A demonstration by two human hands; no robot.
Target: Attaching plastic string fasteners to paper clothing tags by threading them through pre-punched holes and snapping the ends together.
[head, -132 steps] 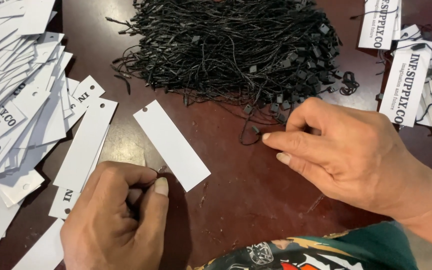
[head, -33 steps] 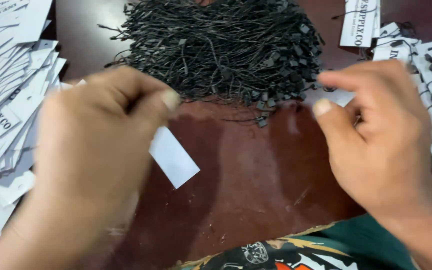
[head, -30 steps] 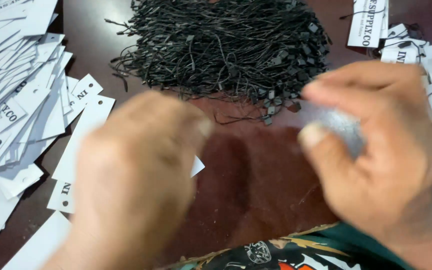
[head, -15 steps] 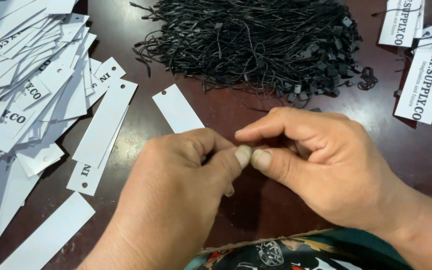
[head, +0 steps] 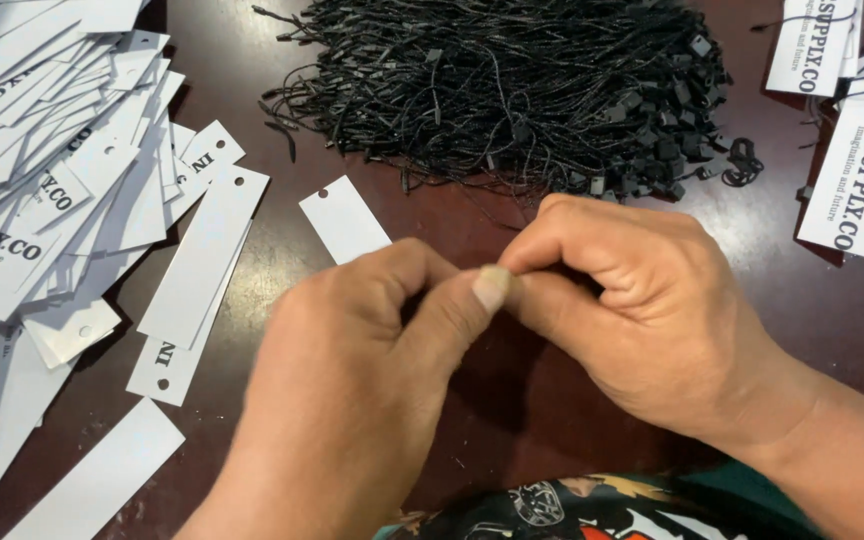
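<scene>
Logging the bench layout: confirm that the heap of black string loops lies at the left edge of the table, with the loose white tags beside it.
Not quite. The head view shows the heap of black string loops at the top centre of the table. The loose white tags fill the left edge, beside it.

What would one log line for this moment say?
left hand: pinching white tag | right hand: fingertips meeting left's at tag | cord pile: behind hands | loose tags: left

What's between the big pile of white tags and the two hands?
In the head view, one white tag with a punched hole, lying on the dark table between the tag pile and the hands.
</scene>
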